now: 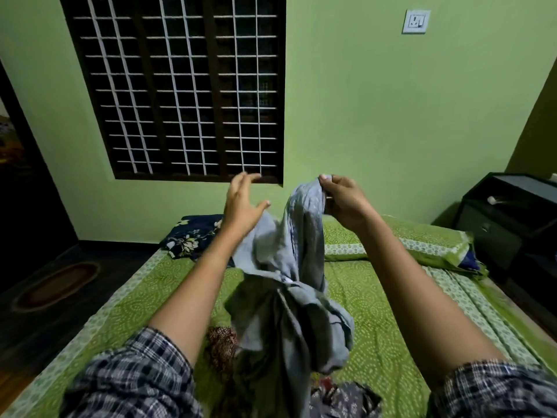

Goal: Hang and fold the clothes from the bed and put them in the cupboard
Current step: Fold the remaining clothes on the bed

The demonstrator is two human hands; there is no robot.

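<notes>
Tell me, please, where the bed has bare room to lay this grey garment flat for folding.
Bare sheet lies right of the grey garment, between it and the green pillow, and left of it toward the navy floral pillow. The near edge is crowded with heaped clothes.

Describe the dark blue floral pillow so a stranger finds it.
Find the large barred window. Below it, at the head of the green bed, lies the dark blue floral pillow. Its right-hand neighbour is a green patterned pillow; this is navy with pale flowers.
</notes>
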